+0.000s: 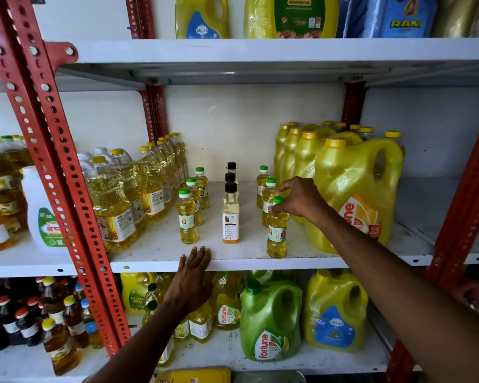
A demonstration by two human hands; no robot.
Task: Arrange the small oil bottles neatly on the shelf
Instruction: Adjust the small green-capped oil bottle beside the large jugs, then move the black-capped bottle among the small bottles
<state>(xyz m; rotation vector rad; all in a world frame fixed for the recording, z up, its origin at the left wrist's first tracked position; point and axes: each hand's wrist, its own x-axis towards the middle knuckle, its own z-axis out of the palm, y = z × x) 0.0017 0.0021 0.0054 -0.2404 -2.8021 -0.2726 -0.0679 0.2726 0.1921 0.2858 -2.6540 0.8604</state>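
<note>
On the middle shelf (161, 250) I see three files of small bottles running front to back between the big yellow jug (354, 194) at about three o'clock and the tall clear bottles at nine; the right file holds the front green-capped bottle (276, 230), standing upright at the shelf's front edge. My right hand (302, 199) sits on top of it, fingers curled and pinching the neck just under the cap, so I judge any nudge goes toward twelve o'clock along that file. My left hand (192, 275) lies flat and empty, fingertips on the shelf lip, near the left-file front bottle (187, 217) but not touching it
</note>
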